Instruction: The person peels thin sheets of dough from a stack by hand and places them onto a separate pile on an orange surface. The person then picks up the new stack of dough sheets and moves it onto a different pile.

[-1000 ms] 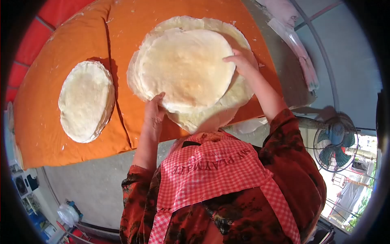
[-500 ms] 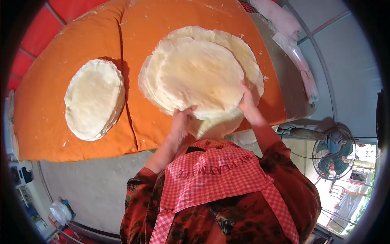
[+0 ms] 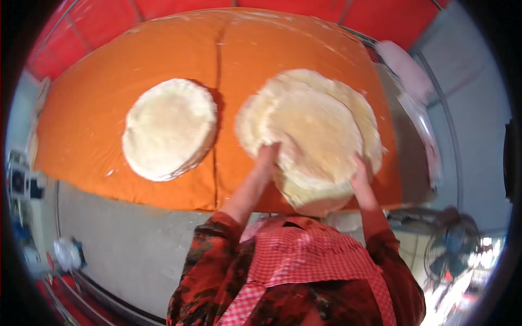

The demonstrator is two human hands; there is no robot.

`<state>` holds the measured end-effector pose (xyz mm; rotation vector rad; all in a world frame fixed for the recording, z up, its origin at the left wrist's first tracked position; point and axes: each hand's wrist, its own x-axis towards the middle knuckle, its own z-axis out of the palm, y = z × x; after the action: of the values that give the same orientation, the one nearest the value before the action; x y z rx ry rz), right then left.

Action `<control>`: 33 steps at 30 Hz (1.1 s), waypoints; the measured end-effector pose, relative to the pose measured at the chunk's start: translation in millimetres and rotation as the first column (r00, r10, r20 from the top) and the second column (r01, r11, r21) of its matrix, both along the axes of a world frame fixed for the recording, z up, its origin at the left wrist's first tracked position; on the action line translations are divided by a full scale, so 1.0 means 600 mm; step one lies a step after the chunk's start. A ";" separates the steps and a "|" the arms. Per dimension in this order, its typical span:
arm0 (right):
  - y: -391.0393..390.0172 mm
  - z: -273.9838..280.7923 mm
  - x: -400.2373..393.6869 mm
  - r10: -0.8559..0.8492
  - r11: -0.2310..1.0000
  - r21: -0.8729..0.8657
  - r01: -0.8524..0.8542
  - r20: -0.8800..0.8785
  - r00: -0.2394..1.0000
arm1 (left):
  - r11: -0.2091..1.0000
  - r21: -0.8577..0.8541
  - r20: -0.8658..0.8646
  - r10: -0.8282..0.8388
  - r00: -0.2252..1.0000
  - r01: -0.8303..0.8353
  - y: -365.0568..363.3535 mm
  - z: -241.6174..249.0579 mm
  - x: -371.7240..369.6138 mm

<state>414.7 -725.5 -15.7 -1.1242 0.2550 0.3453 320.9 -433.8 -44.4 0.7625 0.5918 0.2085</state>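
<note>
Lying flat, round dough sheet (image 3: pixel 318 138) between both hands (image 3: pixel 312 165), no long axis.

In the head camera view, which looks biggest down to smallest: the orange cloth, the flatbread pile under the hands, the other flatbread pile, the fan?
1. Orange cloth
2. Flatbread pile under the hands
3. Other flatbread pile, somewhat smaller
4. Fan, though it stands farther off, so its true size is unsure.

Single head-worn view, steeply downward and close over the orange cloth (image 3: pixel 163 54), fisheye-rimmed, motion-blurred.
</note>
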 end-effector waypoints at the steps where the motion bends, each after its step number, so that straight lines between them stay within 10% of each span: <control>1: -0.004 -0.006 0.002 0.027 0.996 0.091 -0.026 -0.019 0.999 | 0.997 0.083 -0.100 0.002 0.995 0.006 -0.007 0.035 -0.011; 6: -0.013 -0.025 0.006 0.064 0.985 -0.161 -0.069 -0.037 0.997 | 0.967 -0.250 -0.015 -0.043 0.999 0.038 0.006 0.030 -0.013; 12: -0.027 -0.062 0.018 0.111 0.934 -0.356 -0.038 0.185 0.976 | 0.972 0.206 -0.087 0.130 0.988 -0.110 -0.017 0.001 -0.007; 14: 0.027 0.074 -0.020 0.140 0.754 -0.653 -0.077 0.046 0.989 | 0.968 0.232 -0.142 0.128 0.982 -0.093 -0.018 0.026 -0.011; 18: -0.026 0.020 0.018 0.145 0.959 -0.266 -0.096 0.171 0.975 | 0.970 0.213 -0.128 0.146 0.981 -0.116 -0.055 0.074 -0.042; 24: -0.068 -0.002 0.029 0.301 0.916 -0.300 -0.268 0.069 0.951 | 0.940 -0.293 -0.137 0.140 0.981 -0.175 -0.067 0.069 -0.081; 27: -0.060 0.024 0.029 0.267 0.947 -0.176 -0.270 -0.040 0.963 | 0.972 -0.231 -0.103 0.020 0.994 -0.043 -0.047 0.021 -0.063; 33: -0.021 0.124 0.061 0.341 0.833 -0.531 -0.157 0.268 0.901 | 0.985 -0.146 -0.261 -0.131 0.957 0.095 -0.030 0.066 -0.047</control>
<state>451.2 -737.9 59.0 -1.7210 -0.1431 0.3118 292.9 -452.0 -4.5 0.6986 0.8094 -0.0421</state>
